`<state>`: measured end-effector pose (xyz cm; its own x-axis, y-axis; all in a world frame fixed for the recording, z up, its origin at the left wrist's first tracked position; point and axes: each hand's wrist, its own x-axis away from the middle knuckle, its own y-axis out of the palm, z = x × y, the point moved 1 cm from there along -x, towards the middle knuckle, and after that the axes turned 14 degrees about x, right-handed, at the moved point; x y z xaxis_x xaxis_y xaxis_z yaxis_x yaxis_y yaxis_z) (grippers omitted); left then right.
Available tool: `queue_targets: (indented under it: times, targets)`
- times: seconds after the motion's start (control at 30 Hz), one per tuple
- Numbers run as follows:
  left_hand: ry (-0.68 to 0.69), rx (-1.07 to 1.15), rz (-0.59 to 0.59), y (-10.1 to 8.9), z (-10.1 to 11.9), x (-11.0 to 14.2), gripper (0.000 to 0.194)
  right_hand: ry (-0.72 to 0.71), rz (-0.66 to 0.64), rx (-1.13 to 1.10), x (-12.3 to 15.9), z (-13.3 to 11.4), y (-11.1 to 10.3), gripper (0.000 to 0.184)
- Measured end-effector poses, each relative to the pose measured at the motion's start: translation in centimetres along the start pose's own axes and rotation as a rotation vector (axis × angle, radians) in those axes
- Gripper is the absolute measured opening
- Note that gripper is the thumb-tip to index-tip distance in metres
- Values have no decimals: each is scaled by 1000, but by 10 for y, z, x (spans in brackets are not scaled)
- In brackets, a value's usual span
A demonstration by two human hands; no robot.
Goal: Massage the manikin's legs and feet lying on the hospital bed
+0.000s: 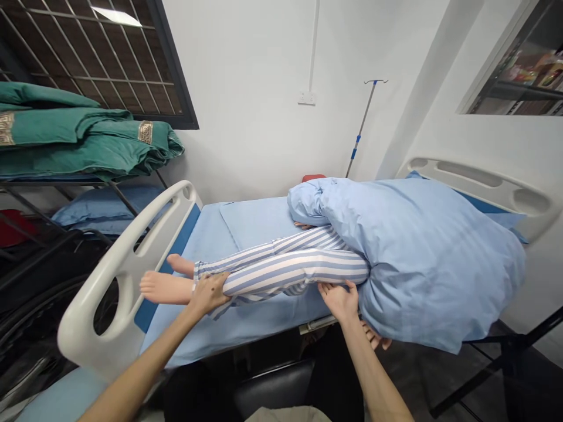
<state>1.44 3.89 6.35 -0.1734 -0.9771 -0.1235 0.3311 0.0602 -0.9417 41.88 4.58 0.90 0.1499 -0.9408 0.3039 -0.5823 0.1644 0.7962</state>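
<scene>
A life-size manikin in blue-and-white striped trousers [303, 265] lies on the bed, with bare feet [163, 288] toward the left end. My left hand [210, 292] is closed around the near lower leg, just above the ankle, over the trouser cuff. Under the near thigh, close to the knee, my right hand [341, 300] is palm up, its fingers spread and fingertips touching the trouser underside. A bunched light-blue quilt [422, 252] covers the upper body. One manikin hand [373, 335] pokes out below the quilt, beside my right wrist.
A white footboard [127, 266] stands at the left, a headboard [484, 179] at the right. Behind the bed rises an IV pole [361, 129]. Green folded covers [88, 138] lie on a rack at the left, with a wheelchair wheel [48, 322] below.
</scene>
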Motion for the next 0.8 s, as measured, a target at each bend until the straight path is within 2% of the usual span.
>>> queue_targets:
  times: [0.07,0.17,0.33,0.43,0.6,0.8]
  targets:
    - [21,-106,-17,-20,-7,10,42,37,6,19,-6,17,-10,27]
    - [39,-237,-97,-44,-4,20,44,69,13,52,-15,40,-26,23]
    - [34,-366,-168,-62,18,21,48,83,33,63,-26,57,-43,16]
    - [27,-394,-159,-62,22,20,47,82,23,56,-26,58,-45,17]
    - [5,-309,-120,-50,11,25,46,80,25,55,-21,50,-39,22]
    - [-48,-105,-36,-26,-3,16,50,38,28,28,-3,19,-17,32]
